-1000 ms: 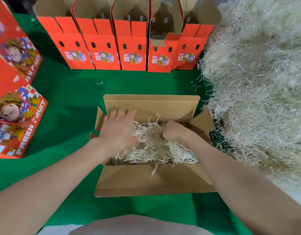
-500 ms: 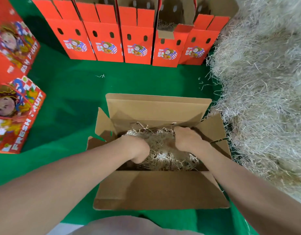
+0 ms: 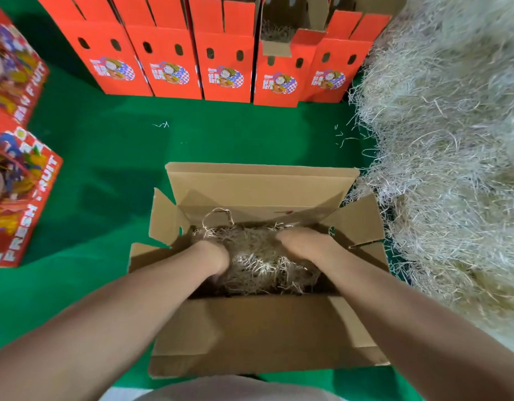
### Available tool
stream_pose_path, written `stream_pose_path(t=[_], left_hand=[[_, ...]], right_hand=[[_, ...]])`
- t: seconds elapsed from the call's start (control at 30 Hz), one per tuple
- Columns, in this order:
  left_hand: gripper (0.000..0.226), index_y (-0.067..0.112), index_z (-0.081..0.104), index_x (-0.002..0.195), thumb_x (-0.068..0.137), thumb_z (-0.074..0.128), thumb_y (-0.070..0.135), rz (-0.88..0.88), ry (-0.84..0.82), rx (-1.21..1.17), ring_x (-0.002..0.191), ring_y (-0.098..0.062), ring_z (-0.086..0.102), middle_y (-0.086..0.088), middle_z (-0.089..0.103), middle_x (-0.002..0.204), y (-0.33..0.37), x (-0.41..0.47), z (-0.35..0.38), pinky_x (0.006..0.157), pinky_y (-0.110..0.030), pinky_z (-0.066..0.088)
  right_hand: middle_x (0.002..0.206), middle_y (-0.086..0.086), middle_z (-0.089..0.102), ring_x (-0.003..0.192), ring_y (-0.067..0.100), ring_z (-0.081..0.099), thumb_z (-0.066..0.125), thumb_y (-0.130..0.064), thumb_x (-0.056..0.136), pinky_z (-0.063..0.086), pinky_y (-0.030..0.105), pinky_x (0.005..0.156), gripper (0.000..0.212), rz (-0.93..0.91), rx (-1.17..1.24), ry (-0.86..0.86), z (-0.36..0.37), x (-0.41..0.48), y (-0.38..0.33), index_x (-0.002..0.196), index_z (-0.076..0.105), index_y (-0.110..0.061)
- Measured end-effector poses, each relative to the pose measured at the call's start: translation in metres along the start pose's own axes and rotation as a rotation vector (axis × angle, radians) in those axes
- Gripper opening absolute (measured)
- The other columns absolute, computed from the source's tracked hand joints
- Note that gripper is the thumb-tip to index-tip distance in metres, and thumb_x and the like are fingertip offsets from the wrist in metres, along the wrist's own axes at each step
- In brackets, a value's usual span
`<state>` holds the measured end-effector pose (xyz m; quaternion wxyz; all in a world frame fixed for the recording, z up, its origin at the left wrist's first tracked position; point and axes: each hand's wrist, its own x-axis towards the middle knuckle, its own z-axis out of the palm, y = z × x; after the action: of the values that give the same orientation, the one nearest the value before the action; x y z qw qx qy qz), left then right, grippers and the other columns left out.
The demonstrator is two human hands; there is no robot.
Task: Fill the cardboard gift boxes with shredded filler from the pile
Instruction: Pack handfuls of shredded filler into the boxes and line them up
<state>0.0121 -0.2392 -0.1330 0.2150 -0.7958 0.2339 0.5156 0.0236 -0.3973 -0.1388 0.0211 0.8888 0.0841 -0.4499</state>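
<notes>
**Both hands down in the box, deep in filler**

The open cardboard box (image 3: 258, 328) sits on the green cloth (image 3: 105, 175) just below centre, with all four flaps splayed out. A mound of filler (image 3: 261, 256) lies in the middle of it, and a few loose strands curl up against the wall at 12 o'clock.

The left hand (image 3: 216, 256) comes in from 7 o'clock. It is plunged into the filler's 9 o'clock side with its fingers buried, so I cannot tell whether it grips or only presses. The right hand (image 3: 303, 244) reaches in from 5 o'clock and lies back-up on the filler's 2 o'clock edge. Its fingertips are lost in the strands and blurred, so I cannot tell its grip either.

The big pile (image 3: 452, 146) fills the whole 3 o'clock side and brushes the box's right flap. At 12 o'clock stands a row of red boxes (image 3: 224, 65). The fourth from the left shows filler in its open top. More red printed boxes (image 3: 21, 204) sit at 9 o'clock, well apart from the box.
</notes>
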Motion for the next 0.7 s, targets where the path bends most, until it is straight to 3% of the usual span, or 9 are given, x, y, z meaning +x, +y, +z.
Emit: stream_pose_path(t=[0.07,0.13,0.17,0.23,0.33,0.47,0.53,0.6,0.7], left_hand=[[0.024,0.005,0.064,0.102,0.087,0.046,-0.001,0.036,0.327,-0.088,0.112,-0.029,0.053,-0.015,0.061,0.115,0.001,-0.001,-0.003,0.106,-0.044,0.029],[0.025,0.007,0.062,0.088,0.081,0.045,-0.01,0.08,0.522,-0.252,0.088,-0.025,0.058,-0.014,0.061,0.093,0.004,0.001,-0.005,0.096,-0.04,0.043],[0.023,0.004,0.062,0.09,0.081,0.047,-0.01,0.108,0.52,-0.313,0.077,-0.023,0.058,-0.012,0.06,0.087,0.005,0.004,-0.005,0.085,-0.035,0.05],[0.024,0.006,0.06,0.108,0.085,0.052,0.004,0.124,0.361,-0.362,0.087,-0.025,0.061,-0.011,0.062,0.101,0.009,0.013,0.001,0.077,-0.031,0.05],[0.053,0.016,0.034,0.142,0.092,0.05,0.02,0.144,0.12,-0.206,0.13,-0.032,0.038,-0.013,0.034,0.145,0.018,0.03,0.018,0.1,-0.046,0.04],[0.057,0.019,0.026,0.146,0.094,0.045,0.032,0.083,0.022,-0.013,0.142,-0.031,0.006,-0.007,0.008,0.155,0.005,0.037,0.041,0.107,-0.065,0.014],[0.049,0.015,0.036,0.142,0.095,0.043,0.028,0.062,-0.053,0.036,0.14,-0.029,0.017,-0.008,0.022,0.151,0.001,0.035,0.039,0.108,-0.061,0.017],[0.038,0.007,0.05,0.13,0.095,0.045,0.023,0.093,-0.078,0.044,0.121,-0.029,0.046,-0.013,0.045,0.137,0.002,0.027,0.03,0.098,-0.044,0.038],[0.039,0.007,0.053,0.127,0.095,0.048,0.029,0.168,-0.008,-0.095,0.092,-0.026,0.054,-0.012,0.057,0.124,0.009,0.015,0.019,0.082,-0.031,0.046]], right_hand=[[0.112,0.013,0.059,0.097,0.028,0.059,0.045,0.007,0.086,0.051,0.035,0.081,0.033,-0.016,0.02,0.168,-0.018,-0.006,0.005,0.112,0.061,-0.006],[0.085,0.01,0.055,0.076,0.026,0.058,0.047,0.006,0.085,0.048,0.031,0.059,0.017,-0.033,0.009,0.205,-0.027,-0.016,0.006,0.08,0.059,-0.005],[0.082,0.009,0.053,0.068,0.021,0.055,0.045,0.006,0.086,0.045,0.028,0.053,0.017,-0.039,-0.028,0.143,-0.027,-0.017,0.003,0.08,0.058,-0.004],[0.107,0.014,0.058,0.07,0.015,0.052,0.041,0.006,0.09,0.049,0.022,0.059,0.028,-0.045,-0.114,-0.061,-0.013,-0.013,-0.005,0.114,0.055,0.002],[0.137,0.013,0.044,0.092,0.018,0.054,0.038,-0.005,0.095,0.05,0.023,0.077,0.044,-0.123,-0.211,-0.286,0.01,0.003,-0.015,0.139,0.038,-0.007],[0.138,0.01,0.044,0.119,0.028,0.048,0.04,-0.006,0.094,0.042,0.032,0.09,0.045,-0.272,-0.296,-0.482,0.029,0.005,-0.011,0.139,0.04,-0.011],[0.133,0.011,0.05,0.114,0.028,0.052,0.042,-0.008,0.094,0.045,0.036,0.093,0.04,-0.23,-0.301,-0.46,0.031,0.004,-0.001,0.134,0.047,-0.009],[0.123,0.009,0.059,0.095,0.022,0.06,0.046,-0.004,0.092,0.052,0.036,0.085,0.036,-0.171,-0.122,-0.335,0.023,-0.001,0.003,0.126,0.057,-0.013],[0.12,0.002,0.061,0.083,0.012,0.061,0.05,-0.003,0.089,0.053,0.026,0.072,0.035,-0.205,0.114,0.03,-0.004,-0.011,-0.011,0.119,0.062,-0.018]])
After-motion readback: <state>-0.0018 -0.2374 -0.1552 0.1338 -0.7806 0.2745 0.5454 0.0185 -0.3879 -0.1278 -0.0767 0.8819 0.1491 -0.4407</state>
